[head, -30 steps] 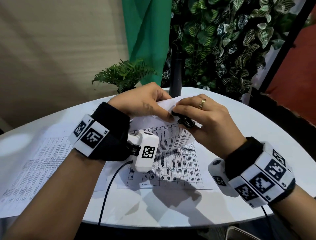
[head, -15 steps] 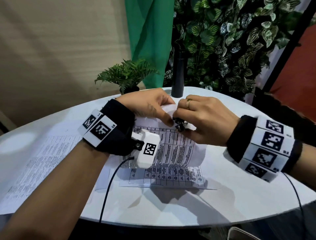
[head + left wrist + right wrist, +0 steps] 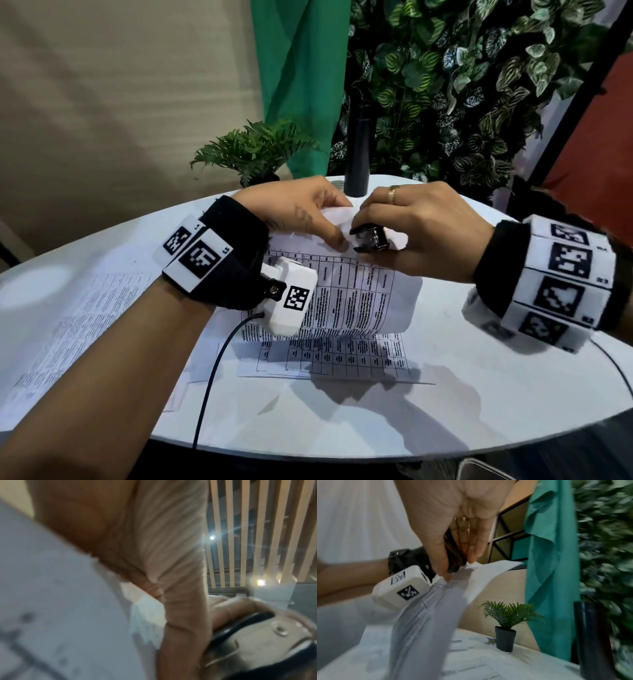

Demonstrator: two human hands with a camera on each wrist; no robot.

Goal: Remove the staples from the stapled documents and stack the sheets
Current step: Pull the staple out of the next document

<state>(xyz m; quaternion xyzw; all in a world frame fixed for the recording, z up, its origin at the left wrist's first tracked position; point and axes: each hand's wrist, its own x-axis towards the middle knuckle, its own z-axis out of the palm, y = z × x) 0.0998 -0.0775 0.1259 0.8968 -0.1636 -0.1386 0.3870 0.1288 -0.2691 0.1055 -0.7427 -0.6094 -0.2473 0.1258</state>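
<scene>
A round white table [image 3: 445,404] is seen before a green curtain [image 3: 301,78] and leafy wall. One stapled document [image 3: 356,298] is pinched at its raised corner by the left hand [image 3: 294,209]; one staple remover [image 3: 370,238], apparently at the corner, is gripped by the right hand [image 3: 421,229], drawn slightly farther back than a second ago. One loose sheet [image 3: 68,329] lies left.

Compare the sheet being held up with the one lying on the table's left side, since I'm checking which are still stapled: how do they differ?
The held document is lifted and curved, its top edge pinched by the left hand; the loose sheet lies flat and untouched. The right hand grips a black staple remover at the held document's top edge; no tool is near the loose sheet. Both are white with printed tables.
</scene>
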